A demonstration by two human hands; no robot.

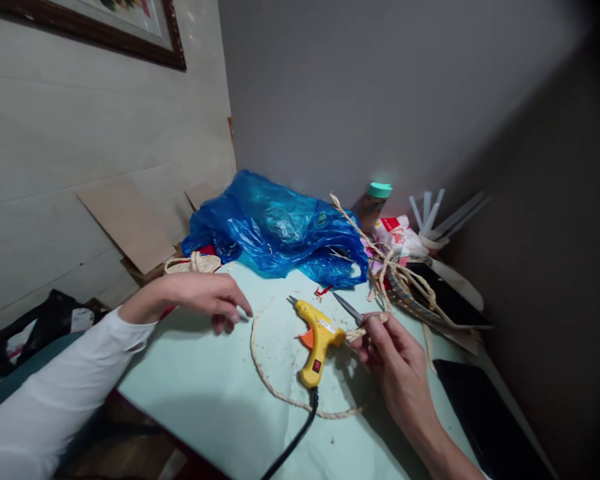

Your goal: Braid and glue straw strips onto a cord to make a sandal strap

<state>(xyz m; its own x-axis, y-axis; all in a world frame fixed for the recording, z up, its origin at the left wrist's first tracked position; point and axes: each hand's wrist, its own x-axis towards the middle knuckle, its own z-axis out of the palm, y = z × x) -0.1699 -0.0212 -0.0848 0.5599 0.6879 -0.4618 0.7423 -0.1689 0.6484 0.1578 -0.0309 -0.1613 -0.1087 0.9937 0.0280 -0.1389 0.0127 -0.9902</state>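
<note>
My left hand [207, 299] hovers over the left side of the table, fingers loosely apart and holding nothing. Its index fingertip is close to one end of a thin braided straw cord [267, 381], which curves round on the tabletop. My right hand [397, 350] pinches a piece of braided cord between thumb and fingers. A scissors blade [347, 307] points out just beyond those fingers; its handles are hidden, and I cannot tell whether the hand touches them. Between the hands lies a yellow glue gun [323, 340] with an orange trigger, its black cable running toward me.
A crumpled blue plastic bag [275, 223] fills the back of the table [205, 393]. At left sits a coiled straw piece [193, 262]. More cord [387, 267], a jar with a green lid [377, 200] and white sticks [433, 210] stand back right. A dark flat object [485, 413] lies right.
</note>
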